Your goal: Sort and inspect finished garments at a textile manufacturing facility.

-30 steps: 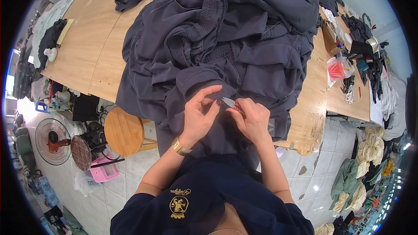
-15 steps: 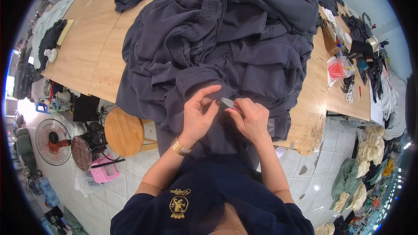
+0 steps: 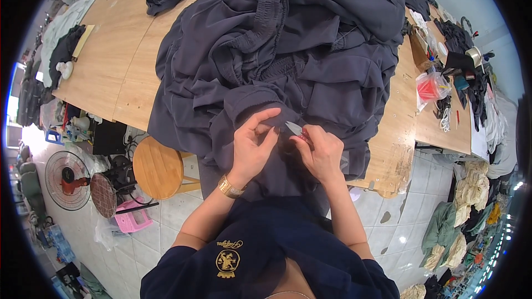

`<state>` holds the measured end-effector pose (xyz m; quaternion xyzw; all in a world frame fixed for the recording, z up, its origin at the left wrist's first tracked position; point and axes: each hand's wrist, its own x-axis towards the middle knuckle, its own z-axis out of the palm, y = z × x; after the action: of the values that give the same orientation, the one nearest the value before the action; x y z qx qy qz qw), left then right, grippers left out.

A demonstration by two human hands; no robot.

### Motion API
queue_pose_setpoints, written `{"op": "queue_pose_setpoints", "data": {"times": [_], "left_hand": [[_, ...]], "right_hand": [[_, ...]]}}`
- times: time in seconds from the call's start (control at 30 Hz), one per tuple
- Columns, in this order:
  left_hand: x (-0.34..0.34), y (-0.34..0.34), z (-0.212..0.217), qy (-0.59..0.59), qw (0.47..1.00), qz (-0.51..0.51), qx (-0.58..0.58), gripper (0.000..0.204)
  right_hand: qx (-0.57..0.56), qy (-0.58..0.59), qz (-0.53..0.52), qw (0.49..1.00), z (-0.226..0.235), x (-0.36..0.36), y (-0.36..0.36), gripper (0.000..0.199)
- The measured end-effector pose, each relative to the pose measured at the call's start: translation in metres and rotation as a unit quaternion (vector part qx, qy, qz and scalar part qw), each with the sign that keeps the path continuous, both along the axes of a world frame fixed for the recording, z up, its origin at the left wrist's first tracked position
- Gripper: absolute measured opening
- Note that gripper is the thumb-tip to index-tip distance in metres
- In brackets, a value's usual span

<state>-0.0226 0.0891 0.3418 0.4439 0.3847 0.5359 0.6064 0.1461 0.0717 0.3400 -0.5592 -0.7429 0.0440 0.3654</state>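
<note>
Hands pinch dark garment (image 3: 288, 66) (wooden stool (image 3: 158, 167) beside, left).

Matt dark cloth garment (image 3: 288, 61); shiny metal snips (image 3: 293, 128); smooth wood table (image 3: 116, 61)

head cam | worn, looks steeply down, fisheye | close over wooden table (image 3: 119, 72) edge | only view

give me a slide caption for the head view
Right hand holds small snips to dark grey garment pinched by left hand.
</note>
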Motion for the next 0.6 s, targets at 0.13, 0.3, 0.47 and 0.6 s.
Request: {"op": "queue_pose_setpoints", "data": {"times": [0.13, 0.3, 0.47, 0.6], "left_hand": [[-0.001, 0.000, 0.000, -0.002, 1.000, -0.003, -0.003, 0.034], [0.001, -0.001, 0.000, 0.022, 1.000, -0.001, 0.011, 0.035], [0.000, -0.001, 0.004, 0.025, 1.000, -0.010, 0.009, 0.034], [-0.001, 0.001, 0.002, -0.031, 0.999, -0.027, -0.032, 0.035]], "right_hand": [[-0.003, -0.020, 0.006, 1.000, 0.004, -0.002, 0.001, 0.028], [0.015, -0.040, 0.009, 0.999, 0.003, -0.005, 0.003, 0.028], [-0.019, 0.052, -0.014, 0.998, 0.004, -0.009, 0.003, 0.025], [-0.136, 0.402, -0.024, 0.905, 0.003, -0.014, 0.006, 0.020]]}}
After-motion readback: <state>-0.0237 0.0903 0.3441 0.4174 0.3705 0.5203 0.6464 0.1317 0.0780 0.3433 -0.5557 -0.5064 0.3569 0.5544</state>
